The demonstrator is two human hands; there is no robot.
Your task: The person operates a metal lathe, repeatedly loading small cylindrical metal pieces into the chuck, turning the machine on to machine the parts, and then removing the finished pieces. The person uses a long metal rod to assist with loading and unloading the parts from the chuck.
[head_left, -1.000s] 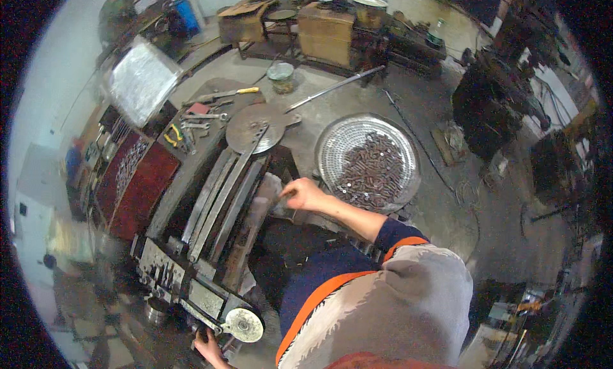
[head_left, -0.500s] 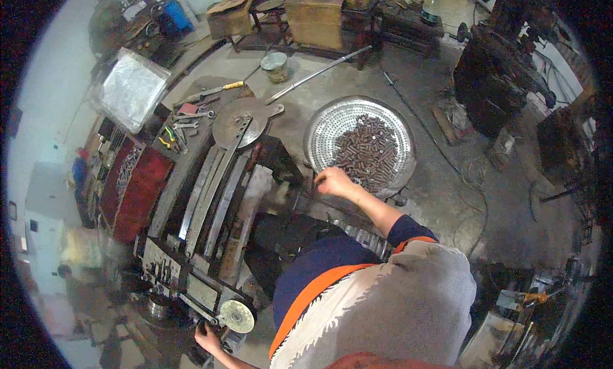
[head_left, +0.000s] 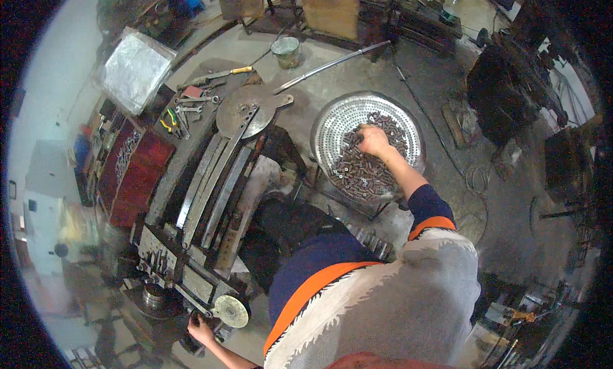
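My right hand (head_left: 373, 141) reaches down onto the heap of small rusty-brown cylindrical metal pieces (head_left: 369, 171) lying in a round perforated metal pan (head_left: 327, 123). Its fingers are curled together at the heap's upper edge, and what they pinch is hidden. Down at the left, my left hand (head_left: 202, 331) closes round a dark machine handle (head_left: 193, 315), just beside a pale round handwheel disc (head_left: 230, 311). Long metal bars of the machine (head_left: 214, 187) run from there up to a round steel plate (head_left: 239, 117).
Spanners (head_left: 195, 104) and yellow-handled pliers (head_left: 171, 118) lie on the bench left of the round plate. A red tray (head_left: 140, 184) holds small metal parts. A long metal pipe (head_left: 332, 67) slants behind the pan, near a bucket (head_left: 287, 52). A cable (head_left: 440, 142) crosses the floor.
My right hand has moved from beside the pan's near left rim up and right onto the metal pieces. My left hand stays by the handwheel disc. The whole view has shifted slightly.
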